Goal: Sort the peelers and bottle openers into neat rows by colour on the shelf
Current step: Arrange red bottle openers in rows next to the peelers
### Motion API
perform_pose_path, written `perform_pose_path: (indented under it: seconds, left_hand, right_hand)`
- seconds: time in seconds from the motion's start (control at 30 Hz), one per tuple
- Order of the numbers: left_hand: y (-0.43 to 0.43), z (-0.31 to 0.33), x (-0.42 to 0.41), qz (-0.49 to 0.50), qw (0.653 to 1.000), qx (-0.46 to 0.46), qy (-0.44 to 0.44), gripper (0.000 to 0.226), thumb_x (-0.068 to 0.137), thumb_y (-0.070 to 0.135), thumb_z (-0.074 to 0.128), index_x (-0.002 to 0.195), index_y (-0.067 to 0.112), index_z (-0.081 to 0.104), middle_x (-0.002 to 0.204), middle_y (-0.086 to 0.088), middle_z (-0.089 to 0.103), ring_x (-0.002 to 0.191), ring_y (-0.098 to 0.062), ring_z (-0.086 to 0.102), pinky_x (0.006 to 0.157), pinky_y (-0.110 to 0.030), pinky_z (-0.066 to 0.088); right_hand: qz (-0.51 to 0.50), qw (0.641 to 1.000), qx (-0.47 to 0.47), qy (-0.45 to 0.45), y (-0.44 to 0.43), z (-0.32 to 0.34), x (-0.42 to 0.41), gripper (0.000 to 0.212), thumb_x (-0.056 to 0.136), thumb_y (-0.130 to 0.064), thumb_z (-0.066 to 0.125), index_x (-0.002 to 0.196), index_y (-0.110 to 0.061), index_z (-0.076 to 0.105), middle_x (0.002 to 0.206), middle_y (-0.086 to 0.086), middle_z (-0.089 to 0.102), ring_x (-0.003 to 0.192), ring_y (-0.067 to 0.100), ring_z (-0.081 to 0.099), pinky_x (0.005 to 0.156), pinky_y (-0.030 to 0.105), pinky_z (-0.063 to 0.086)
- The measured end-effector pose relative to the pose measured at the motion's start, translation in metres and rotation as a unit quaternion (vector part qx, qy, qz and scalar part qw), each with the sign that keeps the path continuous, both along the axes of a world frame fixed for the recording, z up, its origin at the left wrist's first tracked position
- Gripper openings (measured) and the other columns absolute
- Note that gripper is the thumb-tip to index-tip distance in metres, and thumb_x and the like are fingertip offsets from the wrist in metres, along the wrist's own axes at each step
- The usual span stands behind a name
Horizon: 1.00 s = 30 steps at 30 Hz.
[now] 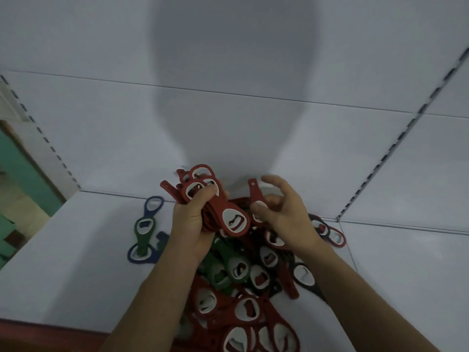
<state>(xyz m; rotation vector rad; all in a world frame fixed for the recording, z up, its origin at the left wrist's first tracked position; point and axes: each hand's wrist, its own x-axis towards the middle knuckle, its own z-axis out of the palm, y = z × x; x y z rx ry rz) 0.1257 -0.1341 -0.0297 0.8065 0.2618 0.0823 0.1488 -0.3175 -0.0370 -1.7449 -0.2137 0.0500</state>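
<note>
Nearest, a pile of bottle openers, red, green and dark, lies on the white shelf. Beyond it, the left hand has its fingers clasped round a red bundle. The right hand has its fingers pinching one red opener.

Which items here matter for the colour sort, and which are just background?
Job: left hand gripping red opener bunch; right hand pinching a single red opener; mixed opener pile; blue and green openers set aside; shelf.
Background: slotted upright; teal wall.
</note>
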Motion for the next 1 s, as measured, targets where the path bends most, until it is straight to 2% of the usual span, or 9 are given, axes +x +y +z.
perform_pose_path:
  seconds: [0.13,0.17,0.23,0.33,0.47,0.6,0.77,0.87,1.0]
  left_hand:
    - [-0.065,0.011,0.001,-0.050,0.998,0.024,-0.003,0.040,0.077,0.010,0.074,0.116,0.011,0.066,0.091,-0.008,0.076,0.075,-0.022,0.075,0.065,-0.037,0.061]
    - [-0.090,0.013,0.001,-0.063,0.998,0.031,0.000,0.038,0.079,0.008,0.074,0.116,0.010,0.066,0.092,-0.009,0.076,0.074,-0.022,0.075,0.064,-0.036,0.061]
    - [-0.127,0.015,0.002,-0.076,0.996,0.048,0.005,0.053,0.071,0.013,0.079,0.121,0.010,0.066,0.098,-0.011,0.077,0.079,-0.024,0.076,0.064,-0.036,0.061]
    - [-0.204,0.012,0.000,-0.095,0.994,0.054,0.008,0.068,0.061,0.017,0.081,0.127,0.008,0.064,0.103,-0.012,0.076,0.086,-0.027,0.075,0.070,-0.039,0.061]
    - [-0.310,0.005,-0.007,-0.135,0.990,0.038,0.021,0.056,0.065,0.013,0.078,0.120,0.011,0.066,0.093,-0.007,0.078,0.079,-0.021,0.076,0.069,-0.039,0.062]
    - [-0.402,-0.005,-0.009,-0.181,0.983,0.038,0.018,0.039,0.072,0.008,0.076,0.110,0.011,0.069,0.095,-0.008,0.076,0.079,-0.021,0.075,0.067,-0.039,0.062]
    - [-0.494,-0.014,-0.007,-0.244,0.969,0.046,0.019,0.040,0.068,0.011,0.076,0.108,0.012,0.069,0.094,-0.007,0.076,0.080,-0.021,0.075,0.067,-0.038,0.063]
    - [-0.539,-0.020,-0.003,-0.273,0.961,0.046,0.025,0.048,0.068,0.011,0.076,0.115,0.010,0.068,0.096,-0.009,0.076,0.081,-0.023,0.075,0.064,-0.036,0.061]
    - [-0.592,-0.031,0.009,-0.324,0.944,0.055,0.024,0.043,0.077,0.006,0.075,0.118,0.009,0.068,0.098,-0.011,0.075,0.083,-0.024,0.075,0.066,-0.037,0.061]
  right_hand:
    - [-0.079,0.996,0.052,0.003,-0.067,-0.003,-0.009,0.013,0.091,-0.003,0.071,0.102,-0.007,0.075,0.092,0.015,0.077,0.090,0.040,0.073,0.088,0.062,0.056]
    - [-0.093,0.993,0.068,0.017,-0.091,-0.004,-0.013,0.012,0.091,-0.002,0.070,0.102,-0.006,0.076,0.093,0.018,0.076,0.090,0.041,0.073,0.089,0.062,0.056]
    - [-0.112,0.987,0.106,0.039,-0.125,-0.005,-0.020,0.016,0.091,0.004,0.067,0.103,-0.003,0.076,0.091,0.022,0.075,0.090,0.042,0.073,0.091,0.061,0.056]
    - [-0.152,0.981,0.119,0.032,-0.197,-0.006,-0.035,0.019,0.088,0.010,0.067,0.097,-0.004,0.076,0.079,0.015,0.074,0.085,0.034,0.075,0.089,0.052,0.060]
    - [-0.185,0.977,0.103,0.032,-0.299,-0.010,-0.053,0.022,0.090,0.009,0.064,0.105,-0.006,0.072,0.093,0.016,0.076,0.087,0.032,0.076,0.083,0.043,0.062]
    - [-0.230,0.966,0.102,0.050,-0.391,-0.017,-0.063,0.017,0.093,0.006,0.061,0.105,-0.004,0.070,0.096,0.019,0.072,0.083,0.030,0.075,0.079,0.041,0.062]
    - [-0.292,0.953,0.064,0.051,-0.480,-0.019,-0.083,0.019,0.093,0.005,0.059,0.102,-0.007,0.071,0.083,0.007,0.069,0.067,0.018,0.071,0.075,0.038,0.063]
    - [-0.346,0.936,0.030,0.052,-0.530,-0.022,-0.091,0.023,0.092,0.004,0.057,0.095,-0.013,0.073,0.079,0.007,0.071,0.076,0.029,0.072,0.073,0.036,0.062]
    - [-0.418,0.906,-0.008,0.067,-0.592,-0.038,-0.094,0.021,0.093,-0.002,0.062,0.102,-0.015,0.076,0.088,0.003,0.076,0.082,0.022,0.072,0.084,0.042,0.062]
